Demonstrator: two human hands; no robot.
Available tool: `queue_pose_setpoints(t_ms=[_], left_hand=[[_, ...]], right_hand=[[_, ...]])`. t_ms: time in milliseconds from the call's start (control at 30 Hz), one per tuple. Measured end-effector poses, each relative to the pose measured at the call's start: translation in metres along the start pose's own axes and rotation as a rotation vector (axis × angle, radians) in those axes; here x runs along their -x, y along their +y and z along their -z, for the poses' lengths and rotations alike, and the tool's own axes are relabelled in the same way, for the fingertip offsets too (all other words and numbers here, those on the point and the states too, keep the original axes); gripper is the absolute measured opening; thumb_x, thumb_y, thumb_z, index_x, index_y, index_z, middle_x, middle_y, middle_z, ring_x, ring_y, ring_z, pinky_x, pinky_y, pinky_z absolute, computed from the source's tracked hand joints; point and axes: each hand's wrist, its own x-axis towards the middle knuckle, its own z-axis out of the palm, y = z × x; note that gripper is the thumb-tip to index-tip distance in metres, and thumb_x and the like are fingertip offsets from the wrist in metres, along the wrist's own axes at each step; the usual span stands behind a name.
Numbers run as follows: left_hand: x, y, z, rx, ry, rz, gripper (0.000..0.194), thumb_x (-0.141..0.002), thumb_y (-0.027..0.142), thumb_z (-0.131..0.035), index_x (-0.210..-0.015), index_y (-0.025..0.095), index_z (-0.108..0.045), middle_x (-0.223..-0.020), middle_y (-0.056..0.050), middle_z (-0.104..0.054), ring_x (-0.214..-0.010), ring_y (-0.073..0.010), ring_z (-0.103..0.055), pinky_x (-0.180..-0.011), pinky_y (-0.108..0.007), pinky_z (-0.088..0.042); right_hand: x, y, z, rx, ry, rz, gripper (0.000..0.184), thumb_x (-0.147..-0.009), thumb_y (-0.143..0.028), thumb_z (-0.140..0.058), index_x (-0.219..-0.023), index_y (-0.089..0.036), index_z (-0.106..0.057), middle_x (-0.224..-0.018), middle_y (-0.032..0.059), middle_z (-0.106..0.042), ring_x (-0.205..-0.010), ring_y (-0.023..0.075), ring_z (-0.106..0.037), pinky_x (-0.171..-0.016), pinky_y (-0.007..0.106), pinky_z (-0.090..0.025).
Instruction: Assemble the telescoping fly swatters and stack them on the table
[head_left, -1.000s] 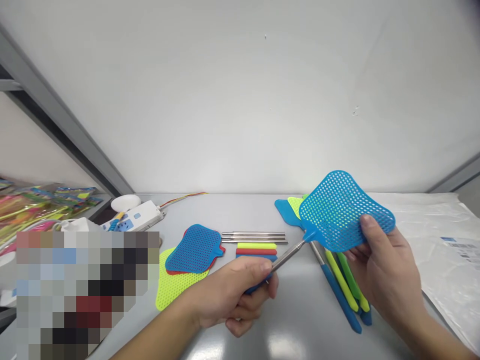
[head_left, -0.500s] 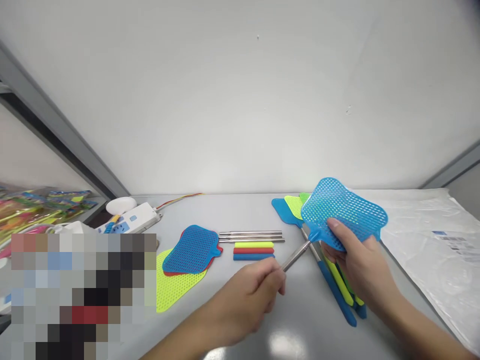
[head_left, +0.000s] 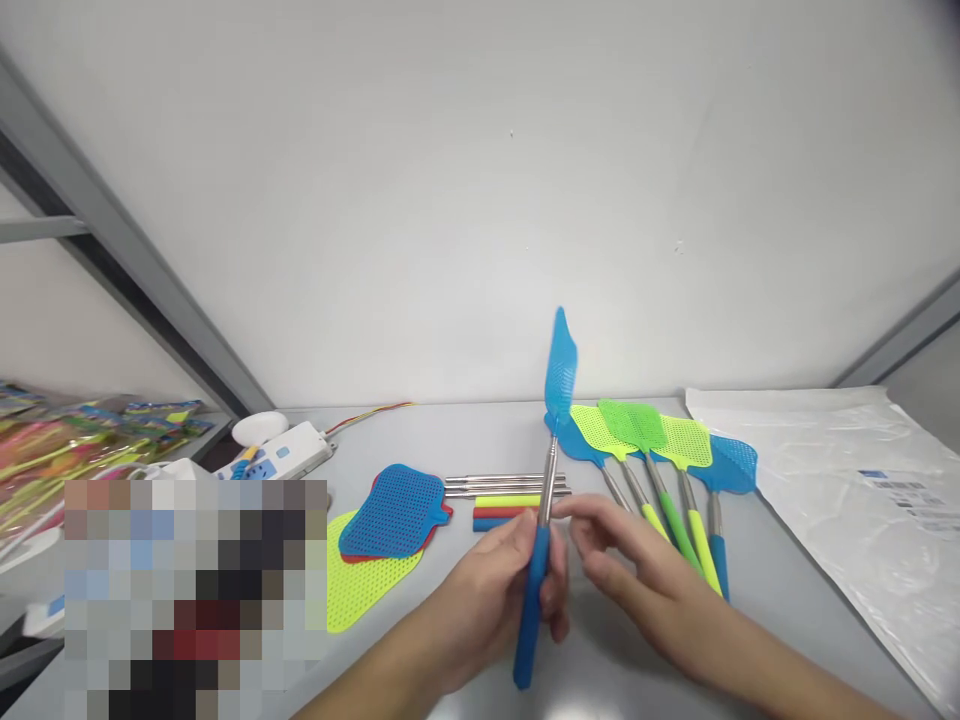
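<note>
My left hand (head_left: 495, 590) is closed round a blue fly swatter (head_left: 532, 610) at the top of its blue grip. The swatter stands nearly upright, its mesh head turned almost edge-on to me. Close by on the right, my right hand (head_left: 652, 580) has its fingers apart and loosely bent, an index fingertip at or near the metal shaft; whether it touches I cannot tell. Several assembled swatters in blue, yellow-green and green (head_left: 637, 425) lie fanned out beyond that hand. Left of the hands are loose mesh heads: blue (head_left: 394, 510) over red, on yellow-green (head_left: 367, 585).
Metal rods (head_left: 502, 486) lie behind yellow, red and blue grips (head_left: 499, 513) on the grey table. A white plastic bag (head_left: 825, 480) covers the right side. A power strip (head_left: 289, 450) and packaged goods (head_left: 97, 430) are at left; a pixelated patch hides the lower left.
The swatter has swung upright and towards the middle. My right hand has let go of its mesh head, and my left hand now grips the blue handle's top.
</note>
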Motion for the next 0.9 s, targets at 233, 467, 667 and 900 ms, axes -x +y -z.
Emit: queue_pose_setpoints(t_ms=[233, 467, 667, 900], left_hand=[[-0.001, -0.014, 0.0, -0.229, -0.117, 0.122, 0.057, -0.087, 0.065, -0.05, -0.086, 0.009, -0.064, -0.076, -0.007, -0.058, -0.065, -0.0139, -0.054, -0.065, -0.028, -0.046], [-0.004, -0.017, 0.006, -0.489, -0.032, 0.093, 0.045, -0.092, 0.054, -0.049, -0.089, 0.012, -0.065, -0.075, -0.004, -0.061, -0.059, -0.0093, -0.048, -0.053, -0.021, -0.032], [-0.005, -0.013, 0.006, -0.549, 0.031, 0.118, 0.04, -0.091, 0.051, -0.051, -0.082, 0.014, -0.061, -0.068, 0.001, -0.054, -0.054, -0.007, -0.042, -0.052, -0.021, -0.026], [-0.006, -0.01, 0.007, -0.551, 0.061, 0.088, 0.037, -0.09, 0.05, -0.052, -0.08, 0.015, -0.059, -0.063, 0.003, -0.048, -0.05, -0.006, -0.035, -0.05, -0.022, -0.022]], right_hand=[[-0.002, -0.006, -0.014, -0.093, 0.065, -0.157, 0.034, -0.096, -0.051, -0.043, -0.077, -0.022, -0.049, -0.053, -0.0054, -0.05, -0.047, 0.0142, -0.055, -0.046, 0.024, -0.041], [0.022, -0.015, 0.062, 0.876, 0.423, -0.283, 0.04, -0.094, -0.043, -0.041, -0.062, -0.022, -0.05, -0.059, 0.0015, -0.056, -0.054, 0.0177, -0.052, -0.052, 0.029, -0.031], [0.009, 0.004, 0.1, 1.172, 0.428, -0.586, 0.043, -0.092, -0.034, -0.035, -0.053, -0.021, -0.044, -0.055, 0.0042, -0.055, -0.052, 0.0176, -0.051, -0.049, 0.029, -0.029], [-0.015, 0.023, 0.104, 1.263, 0.374, -0.617, 0.041, -0.089, -0.039, -0.04, -0.057, -0.019, -0.056, -0.064, 0.0089, -0.06, -0.061, 0.0214, -0.057, -0.052, 0.029, -0.03]])
